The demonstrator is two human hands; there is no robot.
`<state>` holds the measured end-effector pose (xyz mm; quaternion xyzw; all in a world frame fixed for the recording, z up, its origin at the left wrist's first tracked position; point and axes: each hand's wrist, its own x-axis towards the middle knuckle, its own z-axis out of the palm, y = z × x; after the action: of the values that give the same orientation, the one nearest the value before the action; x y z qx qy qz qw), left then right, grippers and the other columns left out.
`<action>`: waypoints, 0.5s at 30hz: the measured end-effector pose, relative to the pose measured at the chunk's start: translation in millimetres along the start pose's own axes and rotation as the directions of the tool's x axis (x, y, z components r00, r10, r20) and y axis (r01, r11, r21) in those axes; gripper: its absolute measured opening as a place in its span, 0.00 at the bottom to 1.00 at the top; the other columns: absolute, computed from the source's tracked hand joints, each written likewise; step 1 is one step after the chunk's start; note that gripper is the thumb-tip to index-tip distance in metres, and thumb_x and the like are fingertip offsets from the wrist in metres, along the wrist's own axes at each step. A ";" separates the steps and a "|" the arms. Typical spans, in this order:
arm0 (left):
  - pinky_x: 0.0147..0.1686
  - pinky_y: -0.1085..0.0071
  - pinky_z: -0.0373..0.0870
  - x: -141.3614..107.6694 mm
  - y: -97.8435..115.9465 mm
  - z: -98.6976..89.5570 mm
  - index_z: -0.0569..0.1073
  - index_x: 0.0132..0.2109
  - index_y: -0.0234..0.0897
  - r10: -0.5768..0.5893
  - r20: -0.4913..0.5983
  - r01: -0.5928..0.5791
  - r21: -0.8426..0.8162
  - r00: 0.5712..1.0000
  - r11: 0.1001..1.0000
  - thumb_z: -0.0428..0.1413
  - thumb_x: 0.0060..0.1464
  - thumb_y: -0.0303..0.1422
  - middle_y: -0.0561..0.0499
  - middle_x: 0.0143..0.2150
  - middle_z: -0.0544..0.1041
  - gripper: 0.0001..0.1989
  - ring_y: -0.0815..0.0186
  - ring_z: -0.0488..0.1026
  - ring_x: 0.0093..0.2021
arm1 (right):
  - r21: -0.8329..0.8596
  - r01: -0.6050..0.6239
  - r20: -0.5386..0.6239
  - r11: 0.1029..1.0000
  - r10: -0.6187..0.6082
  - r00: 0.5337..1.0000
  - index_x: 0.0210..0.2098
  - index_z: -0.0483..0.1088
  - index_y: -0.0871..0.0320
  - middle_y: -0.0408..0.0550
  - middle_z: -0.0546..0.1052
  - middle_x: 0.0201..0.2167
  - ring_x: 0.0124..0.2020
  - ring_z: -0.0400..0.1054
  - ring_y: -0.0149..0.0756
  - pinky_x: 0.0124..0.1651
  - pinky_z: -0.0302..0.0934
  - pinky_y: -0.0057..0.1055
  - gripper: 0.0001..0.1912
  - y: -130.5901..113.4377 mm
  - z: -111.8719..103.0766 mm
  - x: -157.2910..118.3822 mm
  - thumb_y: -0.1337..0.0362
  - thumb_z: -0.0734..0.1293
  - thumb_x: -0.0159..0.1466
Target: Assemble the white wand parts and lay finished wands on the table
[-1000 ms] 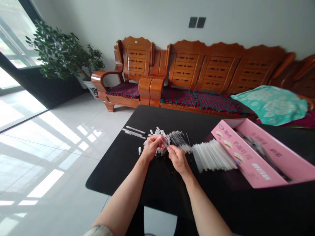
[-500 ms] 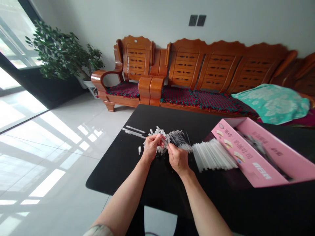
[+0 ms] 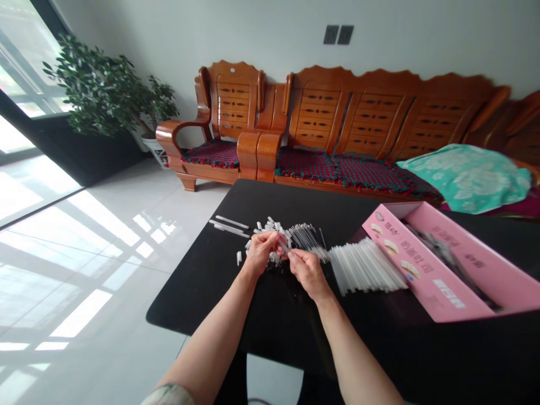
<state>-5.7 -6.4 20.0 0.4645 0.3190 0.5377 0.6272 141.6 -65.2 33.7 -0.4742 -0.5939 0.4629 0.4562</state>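
Observation:
My left hand (image 3: 260, 252) is closed on a small pale tube (image 3: 284, 246) over the black table (image 3: 202, 281). Close beside it, the fingers of my right hand (image 3: 307, 271) are pinched at the tube's near end; anything else in them is too small to make out. White caps (image 3: 270, 224) lie heaped around and behind my hands. Dark thin refills (image 3: 304, 237) are bunched just behind my right hand. Farther right rests a row of clear white tubes (image 3: 366, 266). Several finished-looking pens (image 3: 230, 227) lie at the left.
An open pink box (image 3: 422, 270) with grey contents stands on the table at the right. Behind the table is a wooden sofa (image 3: 320, 112) with a turquoise cloth (image 3: 468, 175). A potted plant (image 3: 105, 90) stands at the back left.
My right hand has shifted slightly, its fingers now a little lower and turned, and more of the pale tube shows between my hands. My left hand has hardly moved.

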 end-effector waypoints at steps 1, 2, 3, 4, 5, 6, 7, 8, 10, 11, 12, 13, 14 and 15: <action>0.22 0.74 0.63 0.5 -1.4 0.6 0.79 0.31 0.32 0.007 -0.038 -0.007 -0.006 0.999 1.000 0.61 0.52 0.49 0.52 0.20 0.72 0.21 0.71 0.67 0.19 | -0.172 0.089 -0.066 0.981 -0.101 0.993 0.33 0.73 0.57 0.41 0.65 0.17 0.18 0.55 0.28 0.22 0.49 0.26 0.20 0.3 2.3 1.0 0.49 0.60 0.68; 0.22 0.74 0.64 1.5 -2.6 0.4 0.79 0.31 0.32 0.011 -0.069 -0.012 -0.015 0.998 1.000 0.62 0.51 0.49 0.52 0.20 0.72 0.20 0.71 0.67 0.20 | -0.340 0.153 -0.099 0.928 -0.197 0.975 0.34 0.74 0.57 0.45 0.69 0.20 0.20 0.60 0.31 0.25 0.52 0.27 0.19 0.8 4.6 1.9 0.51 0.59 0.69; 0.22 0.74 0.64 2.9 -3.3 -0.8 0.79 0.30 0.33 0.016 -0.101 -0.018 -0.028 0.995 0.999 0.62 0.51 0.48 0.53 0.20 0.72 0.20 0.71 0.67 0.20 | -0.481 0.190 -0.106 0.856 -0.271 0.957 0.34 0.75 0.57 0.47 0.73 0.22 0.23 0.64 0.33 0.28 0.53 0.28 0.19 1.6 6.7 2.5 0.53 0.59 0.69; 0.22 0.75 0.64 4.8 -3.2 -3.1 0.78 0.30 0.33 0.022 -0.142 -0.030 -0.049 0.990 0.998 0.63 0.50 0.48 0.53 0.20 0.72 0.20 0.71 0.67 0.20 | -0.587 0.205 -0.098 0.783 -0.320 0.942 0.35 0.75 0.57 0.50 0.75 0.24 0.25 0.67 0.34 0.30 0.54 0.28 0.19 2.5 8.2 2.5 0.55 0.58 0.70; 0.21 0.75 0.63 7.0 -2.5 -6.5 0.78 0.29 0.33 0.033 -0.196 -0.050 -0.080 0.980 0.996 0.63 0.49 0.48 0.53 0.20 0.72 0.20 0.72 0.66 0.19 | -0.659 0.213 -0.081 0.721 -0.350 0.933 0.36 0.76 0.57 0.52 0.76 0.26 0.26 0.68 0.35 0.31 0.55 0.28 0.18 3.7 9.2 2.0 0.57 0.57 0.70; 0.20 0.76 0.62 9.4 -1.1 -10.6 0.77 0.29 0.33 0.047 -0.254 -0.077 -0.111 0.966 0.991 0.64 0.48 0.48 0.54 0.20 0.72 0.20 0.74 0.65 0.19 | -0.705 0.221 -0.061 0.674 -0.368 0.928 0.37 0.76 0.58 0.53 0.77 0.27 0.27 0.70 0.36 0.32 0.55 0.28 0.18 5.0 9.5 1.0 0.58 0.57 0.70; 0.20 0.77 0.61 11.6 0.6 -14.9 0.76 0.28 0.33 0.065 -0.328 -0.120 -0.150 0.942 0.981 0.64 0.47 0.49 0.53 0.22 0.73 0.21 0.75 0.64 0.19 | -0.729 0.229 -0.045 0.645 -0.378 0.925 0.38 0.76 0.58 0.54 0.78 0.28 0.28 0.71 0.37 0.32 0.56 0.29 0.18 6.3 9.2 -0.3 0.59 0.56 0.71; 0.21 0.78 0.62 13.3 2.5 -18.9 0.76 0.28 0.33 0.086 -0.367 -0.156 -0.166 0.926 0.974 0.65 0.47 0.49 0.52 0.24 0.74 0.21 0.76 0.64 0.20 | -0.735 0.233 -0.042 0.636 -0.386 0.921 0.40 0.76 0.58 0.54 0.79 0.29 0.29 0.72 0.38 0.33 0.57 0.29 0.18 7.8 8.5 -1.5 0.59 0.56 0.71; 0.20 0.78 0.61 14.2 5.4 -23.3 0.76 0.29 0.32 0.113 -0.344 -0.165 -0.125 0.932 0.978 0.64 0.48 0.48 0.52 0.25 0.74 0.20 0.76 0.64 0.20 | -0.711 0.225 -0.081 0.666 -0.395 0.915 0.43 0.76 0.57 0.54 0.80 0.30 0.31 0.74 0.39 0.35 0.60 0.30 0.19 10.7 6.2 -2.9 0.58 0.55 0.72; 0.20 0.77 0.60 13.2 6.1 -23.2 0.76 0.30 0.32 0.124 -0.315 -0.155 -0.075 0.941 0.985 0.63 0.50 0.49 0.52 0.25 0.74 0.20 0.75 0.64 0.20 | -0.693 0.210 -0.119 0.690 -0.396 0.910 0.44 0.76 0.57 0.54 0.80 0.32 0.32 0.74 0.40 0.35 0.61 0.30 0.20 12.2 4.8 -2.6 0.57 0.54 0.72; 0.19 0.77 0.58 11.4 6.2 -21.8 0.77 0.31 0.32 0.135 -0.279 -0.141 -0.003 0.951 0.990 0.61 0.52 0.49 0.52 0.24 0.74 0.20 0.75 0.63 0.19 | -0.677 0.190 -0.164 0.711 -0.398 0.903 0.46 0.75 0.57 0.54 0.80 0.33 0.33 0.75 0.41 0.36 0.62 0.31 0.20 13.8 3.3 -1.8 0.57 0.54 0.72; 0.19 0.76 0.57 9.2 5.8 -19.4 0.78 0.33 0.33 0.148 -0.243 -0.131 0.087 0.959 0.988 0.60 0.53 0.49 0.52 0.24 0.74 0.20 0.74 0.63 0.18 | -0.666 0.171 -0.208 0.726 -0.401 0.892 0.47 0.75 0.57 0.55 0.81 0.35 0.35 0.75 0.42 0.38 0.63 0.31 0.21 15.5 1.6 -0.5 0.57 0.53 0.72; 0.19 0.76 0.57 6.9 5.0 -16.6 0.80 0.35 0.33 0.169 -0.209 -0.130 0.189 0.963 0.973 0.60 0.54 0.48 0.52 0.24 0.74 0.19 0.74 0.63 0.18 | -0.664 0.153 -0.247 0.732 -0.408 0.879 0.49 0.74 0.58 0.55 0.81 0.37 0.37 0.76 0.43 0.39 0.64 0.32 0.21 17.3 -0.7 0.9 0.57 0.53 0.72; 0.20 0.76 0.56 4.7 4.0 -14.0 0.81 0.38 0.34 0.197 -0.179 -0.139 0.291 0.964 0.947 0.60 0.54 0.46 0.52 0.23 0.74 0.18 0.73 0.63 0.18 | -0.667 0.136 -0.282 0.732 -0.417 0.864 0.50 0.73 0.58 0.55 0.81 0.38 0.37 0.76 0.43 0.39 0.64 0.33 0.21 19.2 -3.8 2.3 0.57 0.53 0.72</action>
<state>-18.8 1.5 19.1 0.5147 0.4130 0.5849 0.4716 147.8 -60.1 15.7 -0.5887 -0.6681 0.0521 0.4520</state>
